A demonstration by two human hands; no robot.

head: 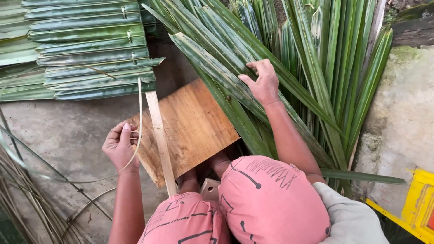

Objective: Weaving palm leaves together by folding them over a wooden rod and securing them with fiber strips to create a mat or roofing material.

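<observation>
My right hand point(263, 82) reaches forward and rests its fingers on a long green palm leaf point(226, 77) in a loose pile. My left hand point(120, 145) pinches a thin pale fibre strip point(139, 118) that curves up toward a stitched panel of folded palm leaves point(90, 49). A pale wooden stick point(161, 142) runs from that panel toward my knees. It lies across a square wooden board point(194, 126) on the ground between my hands.
My knees in pink patterned cloth point(266, 199) fill the bottom. Dry thin leaf ribs point(31, 194) lie at the lower left on the concrete floor point(68, 131). A mossy concrete slab point(402, 113) and a yellow object point(418, 203) sit at the right.
</observation>
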